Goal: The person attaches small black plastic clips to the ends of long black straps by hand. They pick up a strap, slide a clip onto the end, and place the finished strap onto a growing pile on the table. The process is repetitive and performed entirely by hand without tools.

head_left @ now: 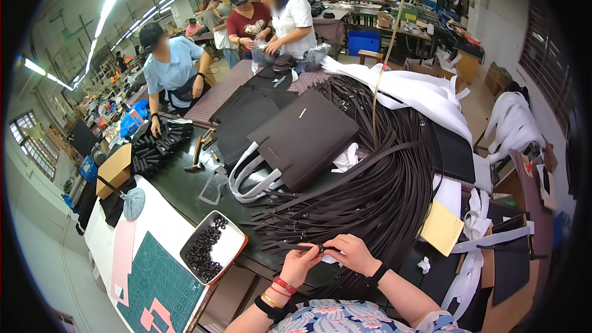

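My left hand [300, 262] and my right hand [349, 253] meet over the near edge of the dark worktable [185, 191]. Both pinch the end of one thin dark leather strap [295, 246], which runs off to the left, with a small dark fitting [320, 248] between the fingertips. A big fanned pile of the same dark straps [376, 179] lies just beyond my hands. To the left stands a white tray [231, 248] with several small black rings [206, 253].
A dark leather bag [305, 139] with white handles lies mid-table, a hammer [197, 154] left of it. A green cutting mat [154, 283] sits at lower left, yellow paper [441, 228] at right. Several people work at the table's far end, one in a blue shirt [172, 71].
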A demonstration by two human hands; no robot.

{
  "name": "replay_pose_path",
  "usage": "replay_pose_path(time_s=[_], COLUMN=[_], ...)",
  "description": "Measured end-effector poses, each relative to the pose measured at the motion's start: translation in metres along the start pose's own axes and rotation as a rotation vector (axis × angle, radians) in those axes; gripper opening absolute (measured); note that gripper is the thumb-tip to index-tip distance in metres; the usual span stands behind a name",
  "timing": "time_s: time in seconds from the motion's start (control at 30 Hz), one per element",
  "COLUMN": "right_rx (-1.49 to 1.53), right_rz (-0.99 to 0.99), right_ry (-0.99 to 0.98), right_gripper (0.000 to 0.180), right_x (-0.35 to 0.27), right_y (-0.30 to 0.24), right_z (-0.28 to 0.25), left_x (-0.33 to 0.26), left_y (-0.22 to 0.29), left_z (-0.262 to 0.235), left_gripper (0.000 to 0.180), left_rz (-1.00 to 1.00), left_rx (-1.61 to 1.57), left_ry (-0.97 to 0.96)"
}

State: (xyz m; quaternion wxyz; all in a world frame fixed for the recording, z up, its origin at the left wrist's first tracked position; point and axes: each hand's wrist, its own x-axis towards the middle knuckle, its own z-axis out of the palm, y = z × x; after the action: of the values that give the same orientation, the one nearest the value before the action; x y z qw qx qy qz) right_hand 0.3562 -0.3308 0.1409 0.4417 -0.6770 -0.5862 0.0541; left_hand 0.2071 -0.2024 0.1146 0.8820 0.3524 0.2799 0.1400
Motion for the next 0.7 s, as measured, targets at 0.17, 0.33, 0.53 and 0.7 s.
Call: replay_pose_path(time_s=[0.17,0.33,0.53,0.7], right_rx=[0.167,0.081,-0.186,-0.197], right_rz=[0.106,0.017,-0.078,-0.071], right_ry=[0.03,-0.042,0.023,-0.057], right_gripper=[0.013,0.02,0.024,0.019], right_x=[0.004,0.0,0.0,0.004], right_y=[-0.005,0.002,-0.003,-0.006], right_z=[0.002,0.002,0.01,0.021], left_x=[-0.001,-0.003,0.003,0.007], left_y=[-0.001,-0.007,-0.008,-0.02], left_z=[-0.001,0.0,0.005,-0.003], left_gripper=[0.017,0.018,0.022,0.021], left_rz=[-0.03,0.007,-0.013,0.014], left_rx=[-0.019,0.1,0.236,0.291], left_ry=[-0.026,-0.012,0.067,0.146])
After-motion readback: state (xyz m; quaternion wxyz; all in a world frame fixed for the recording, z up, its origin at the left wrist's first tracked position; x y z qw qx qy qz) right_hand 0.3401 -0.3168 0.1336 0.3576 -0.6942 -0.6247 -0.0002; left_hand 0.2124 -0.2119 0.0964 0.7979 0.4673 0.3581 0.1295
